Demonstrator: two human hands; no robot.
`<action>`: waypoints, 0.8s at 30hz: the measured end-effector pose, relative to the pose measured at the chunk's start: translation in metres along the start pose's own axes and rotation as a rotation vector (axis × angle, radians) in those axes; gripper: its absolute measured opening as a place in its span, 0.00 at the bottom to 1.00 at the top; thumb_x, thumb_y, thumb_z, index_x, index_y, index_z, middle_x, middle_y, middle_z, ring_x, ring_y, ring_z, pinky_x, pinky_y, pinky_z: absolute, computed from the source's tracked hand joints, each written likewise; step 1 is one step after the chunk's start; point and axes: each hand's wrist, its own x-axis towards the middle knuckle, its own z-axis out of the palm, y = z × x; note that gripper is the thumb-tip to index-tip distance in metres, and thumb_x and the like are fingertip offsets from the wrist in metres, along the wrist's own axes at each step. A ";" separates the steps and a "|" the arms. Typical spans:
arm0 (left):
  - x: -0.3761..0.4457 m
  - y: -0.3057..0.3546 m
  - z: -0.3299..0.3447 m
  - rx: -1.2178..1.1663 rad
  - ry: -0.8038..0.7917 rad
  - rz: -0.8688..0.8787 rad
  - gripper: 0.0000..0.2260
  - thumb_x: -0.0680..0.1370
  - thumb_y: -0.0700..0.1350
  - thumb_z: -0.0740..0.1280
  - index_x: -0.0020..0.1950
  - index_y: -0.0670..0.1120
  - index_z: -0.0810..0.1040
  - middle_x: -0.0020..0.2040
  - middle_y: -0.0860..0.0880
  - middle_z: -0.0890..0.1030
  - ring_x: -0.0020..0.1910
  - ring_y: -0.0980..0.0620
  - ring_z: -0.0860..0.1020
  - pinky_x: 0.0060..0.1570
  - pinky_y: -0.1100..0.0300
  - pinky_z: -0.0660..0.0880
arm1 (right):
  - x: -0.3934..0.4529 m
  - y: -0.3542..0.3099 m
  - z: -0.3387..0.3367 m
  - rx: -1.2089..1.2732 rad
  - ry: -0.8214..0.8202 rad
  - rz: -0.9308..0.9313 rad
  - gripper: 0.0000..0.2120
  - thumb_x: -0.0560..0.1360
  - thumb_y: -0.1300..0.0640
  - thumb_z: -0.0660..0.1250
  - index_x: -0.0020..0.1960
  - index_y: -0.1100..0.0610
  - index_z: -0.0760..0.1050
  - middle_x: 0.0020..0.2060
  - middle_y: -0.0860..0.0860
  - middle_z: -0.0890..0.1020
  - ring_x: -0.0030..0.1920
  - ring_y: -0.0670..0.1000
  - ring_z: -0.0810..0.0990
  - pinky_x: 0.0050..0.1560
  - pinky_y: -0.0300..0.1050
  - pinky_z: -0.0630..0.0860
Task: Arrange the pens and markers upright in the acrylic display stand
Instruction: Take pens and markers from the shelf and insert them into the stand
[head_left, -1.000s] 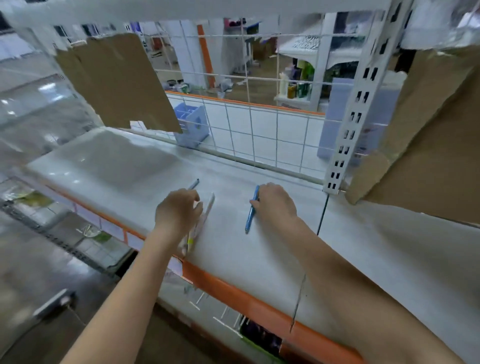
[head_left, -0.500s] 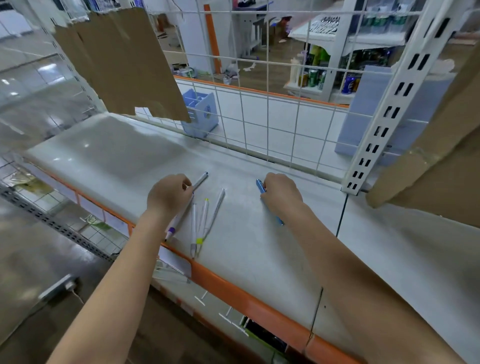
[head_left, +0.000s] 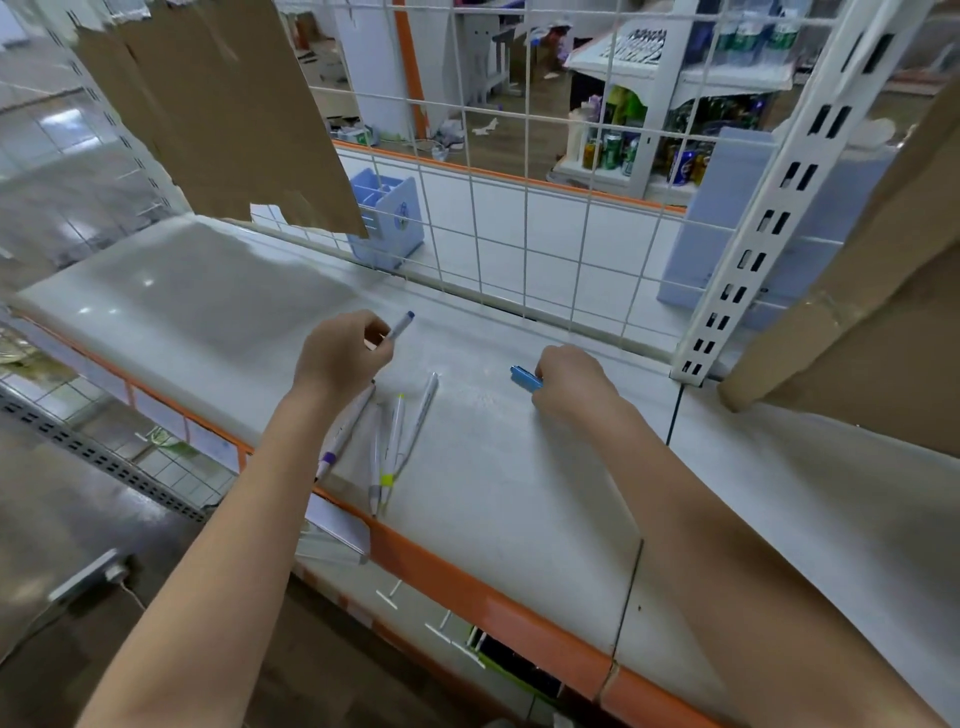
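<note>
A person stands at a white store shelf (head_left: 218, 291), each hand taking up a pen for sorting. The left hand (head_left: 340, 356) has its grip closed round a white marker (head_left: 399, 328) whose blue tip points toward one o'clock, lifted clear of the shelf as if ready to carry. The right hand (head_left: 569, 382) clenches a blue pen (head_left: 525, 378), only its end showing at nine o'clock of the fist. Three more pens (head_left: 397, 441) and a purple-banded marker (head_left: 343, 434) lie fanned on the shelf at six o'clock of the left hand, near the orange front edge (head_left: 467, 592), loose and within easy reach. The blue divided holder (head_left: 387, 221), seemingly the stand meant for them, waits at twelve o'clock behind the wire grid (head_left: 524, 208), well apart from both hands and showing no pens from here.
</note>
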 end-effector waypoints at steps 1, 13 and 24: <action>-0.003 0.008 -0.004 -0.036 0.016 0.008 0.06 0.75 0.43 0.66 0.49 0.43 0.80 0.44 0.51 0.81 0.41 0.50 0.77 0.40 0.60 0.67 | -0.003 0.003 -0.002 -0.002 -0.001 0.003 0.05 0.72 0.66 0.61 0.44 0.60 0.74 0.38 0.54 0.70 0.30 0.49 0.66 0.27 0.38 0.60; -0.068 0.133 0.017 -0.662 -0.111 0.144 0.05 0.74 0.38 0.67 0.44 0.48 0.76 0.40 0.58 0.79 0.38 0.65 0.77 0.37 0.74 0.72 | -0.086 0.077 -0.030 0.661 0.296 -0.030 0.08 0.73 0.60 0.68 0.50 0.52 0.73 0.43 0.43 0.78 0.45 0.46 0.78 0.44 0.39 0.76; -0.129 0.268 0.060 -0.870 -0.494 0.452 0.10 0.73 0.35 0.67 0.43 0.51 0.75 0.40 0.58 0.80 0.39 0.60 0.79 0.41 0.66 0.76 | -0.205 0.161 -0.047 0.827 0.719 0.100 0.12 0.74 0.59 0.69 0.41 0.42 0.73 0.37 0.39 0.80 0.40 0.41 0.79 0.45 0.41 0.79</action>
